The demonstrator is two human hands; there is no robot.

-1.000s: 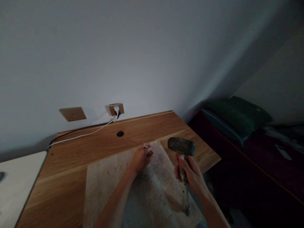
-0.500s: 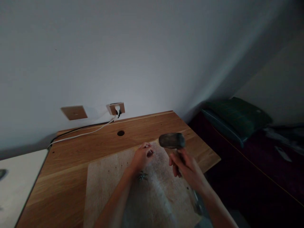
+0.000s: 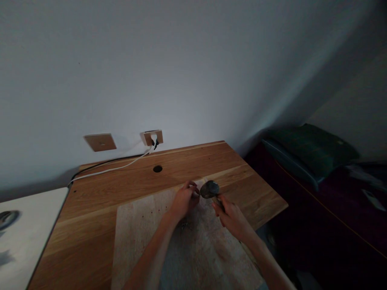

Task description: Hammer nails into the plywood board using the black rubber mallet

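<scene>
My right hand (image 3: 234, 221) is wrapped round the handle of a hammer (image 3: 209, 189). Its dark, round head is right beside the fingertips of my left hand (image 3: 183, 202). Those left fingers are pinched over the far part of a pale, worn wooden board (image 3: 136, 241); whatever they may hold is too small to make out. Just below my left wrist, a small pile of nails (image 3: 185, 226) lies on the board, partly hidden by the arm. Several small dark marks dot the board left of that arm.
The board rests on a wooden desk (image 3: 81, 237) with a round cable hole (image 3: 157, 168). A white and a black cable run to a wall socket (image 3: 153, 137). At left stands a white object (image 3: 36, 217); at right, a green cushion (image 3: 314, 149) on dark red cloth.
The hammer has come left and turned, its head now close to my left fingers. My left hand stays pinched over the board. The whole view has shifted slightly.
</scene>
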